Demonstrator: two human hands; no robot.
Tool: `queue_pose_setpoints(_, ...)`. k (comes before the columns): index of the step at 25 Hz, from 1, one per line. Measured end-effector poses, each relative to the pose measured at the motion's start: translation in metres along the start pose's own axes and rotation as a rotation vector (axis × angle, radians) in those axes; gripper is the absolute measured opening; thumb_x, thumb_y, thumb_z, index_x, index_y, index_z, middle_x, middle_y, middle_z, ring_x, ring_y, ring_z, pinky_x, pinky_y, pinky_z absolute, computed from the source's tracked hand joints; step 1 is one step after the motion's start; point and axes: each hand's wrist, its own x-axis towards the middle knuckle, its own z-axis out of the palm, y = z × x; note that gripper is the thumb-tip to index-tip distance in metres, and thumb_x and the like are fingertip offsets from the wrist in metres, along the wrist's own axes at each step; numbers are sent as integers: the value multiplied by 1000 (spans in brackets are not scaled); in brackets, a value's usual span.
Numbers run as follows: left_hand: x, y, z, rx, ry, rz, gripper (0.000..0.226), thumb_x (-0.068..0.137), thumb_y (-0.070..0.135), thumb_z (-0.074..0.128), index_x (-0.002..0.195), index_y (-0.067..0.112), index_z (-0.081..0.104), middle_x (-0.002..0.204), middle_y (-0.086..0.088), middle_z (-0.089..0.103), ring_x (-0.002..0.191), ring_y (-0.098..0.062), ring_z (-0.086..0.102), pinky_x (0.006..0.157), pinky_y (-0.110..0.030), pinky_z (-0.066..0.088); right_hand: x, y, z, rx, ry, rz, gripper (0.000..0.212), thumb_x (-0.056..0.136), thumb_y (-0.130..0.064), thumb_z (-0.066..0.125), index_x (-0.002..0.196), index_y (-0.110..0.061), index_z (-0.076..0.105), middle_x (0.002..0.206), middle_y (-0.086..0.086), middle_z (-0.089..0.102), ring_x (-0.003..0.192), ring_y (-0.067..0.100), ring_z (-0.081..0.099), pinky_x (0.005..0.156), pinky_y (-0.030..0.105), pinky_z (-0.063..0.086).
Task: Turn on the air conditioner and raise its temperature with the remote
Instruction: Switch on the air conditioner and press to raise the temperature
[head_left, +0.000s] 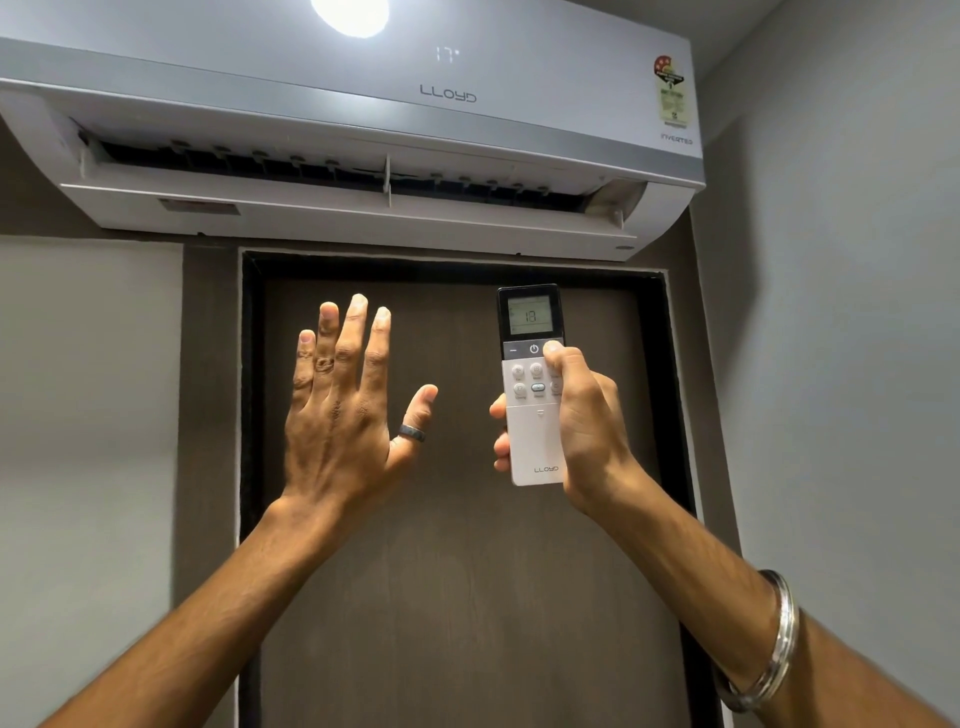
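A white wall-mounted air conditioner (363, 119) fills the top of the view. Its louvre hangs open and its front panel shows 17. My right hand (582, 431) grips a white remote (532, 441) upright below the unit. The remote's small screen reads 18. My thumb rests on the button at the right of the power button, in the dark strip under the screen. My left hand (343, 410) is raised beside it, palm away from me, fingers spread, holding nothing.
A dark brown door (457, 597) in a black frame stands straight ahead under the unit. Grey walls lie to the left and close on the right (841, 364). A bright ceiling light (350, 13) glares above.
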Motion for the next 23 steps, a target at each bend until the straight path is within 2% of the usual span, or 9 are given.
queue_pose_setpoints(14, 4, 7, -1, -10, 24, 6, 80, 99, 56, 39, 159, 5, 29, 169, -19, 20, 159, -37, 9, 130, -53, 9, 4, -1, -6, 17, 19, 10, 55, 109, -48, 38, 117, 1, 63, 73, 11, 78, 49, 27, 71, 50, 36, 62)
queue_pose_setpoints(21, 6, 9, 0, 0, 26, 14, 80, 99, 57, 38, 159, 4, 29, 169, -19, 20, 159, -37, 10, 130, -54, 11, 0, -5, -5, -11, -4, -16, 46, 109, -45, 40, 103, -7, 66, 69, 9, 79, 46, 28, 70, 46, 37, 61)
queue_pose_setpoints(23, 6, 10, 1, 0, 30, 18, 80, 99, 57, 38, 159, 4, 29, 169, -19, 20, 158, -38, 10, 130, -54, 10, 1, -6, -5, -18, -15, -5, 47, 110, -46, 39, 106, -8, 65, 69, 7, 79, 47, 27, 71, 47, 36, 62)
